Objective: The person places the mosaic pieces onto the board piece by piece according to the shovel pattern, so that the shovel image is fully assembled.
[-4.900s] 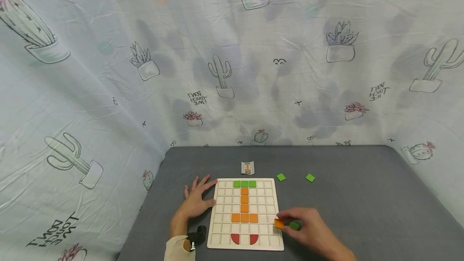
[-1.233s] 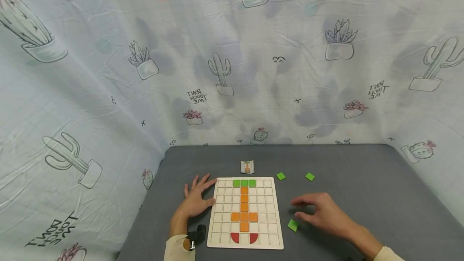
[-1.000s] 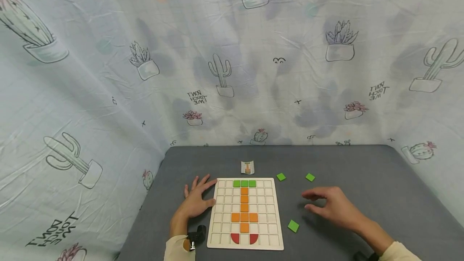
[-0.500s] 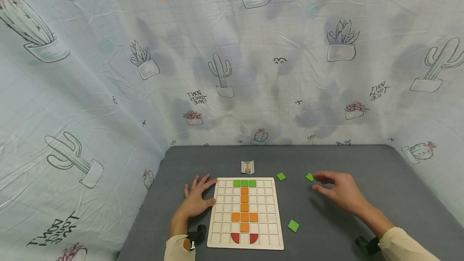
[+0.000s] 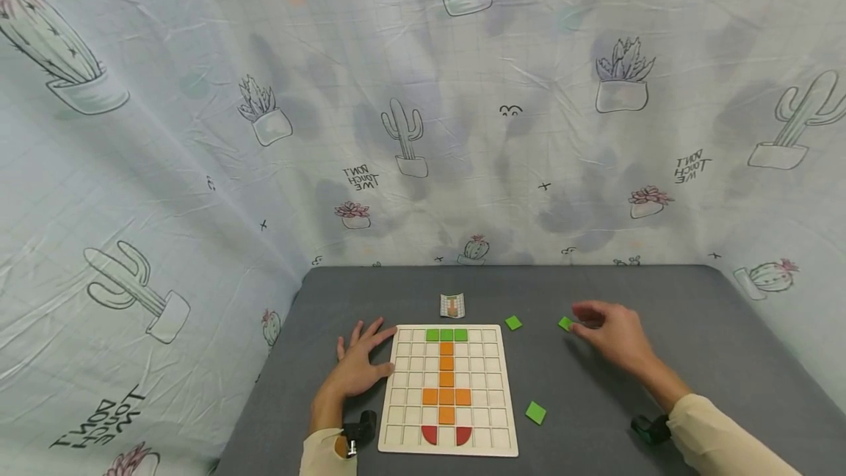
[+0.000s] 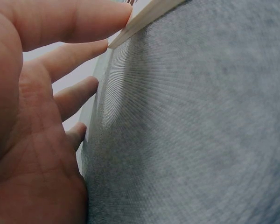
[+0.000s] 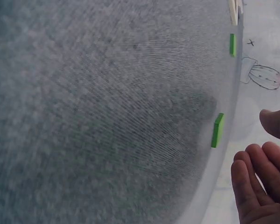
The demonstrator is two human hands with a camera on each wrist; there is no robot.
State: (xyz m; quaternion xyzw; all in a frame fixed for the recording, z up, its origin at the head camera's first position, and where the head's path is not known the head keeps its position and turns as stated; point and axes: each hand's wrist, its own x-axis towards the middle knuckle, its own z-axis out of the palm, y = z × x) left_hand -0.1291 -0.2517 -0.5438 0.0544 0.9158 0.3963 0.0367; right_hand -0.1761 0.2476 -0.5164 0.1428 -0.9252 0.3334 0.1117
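A cream grid board [image 5: 403, 432] lies on the grey table. Green squares [image 5: 446, 334] fill part of its top row, orange squares [image 5: 446, 379] run down the middle, and two red quarter-round pieces [image 5: 429, 435] sit in the bottom row. My left hand [image 5: 357, 373] rests at the board's left edge, fingers spread, thumb and index touching it. My right hand [image 5: 616, 335] is beside a loose green square tile [image 5: 565, 323]. In the right wrist view that tile [image 7: 218, 130] lies apart from the relaxed fingers [image 7: 266, 172], with nothing between them and the thumb.
Another green tile [image 5: 513, 322] lies beyond the board's upper right corner, and one more green tile [image 5: 536, 412] lies right of the board. A small printed card [image 5: 452, 305] sits behind the board. A cactus-print curtain [image 5: 423, 131] hangs around the table.
An orange square held earlier in my right hand is now on the board above the red pieces. That hand then moved away, back and right to the far green tile. My left hand stayed.
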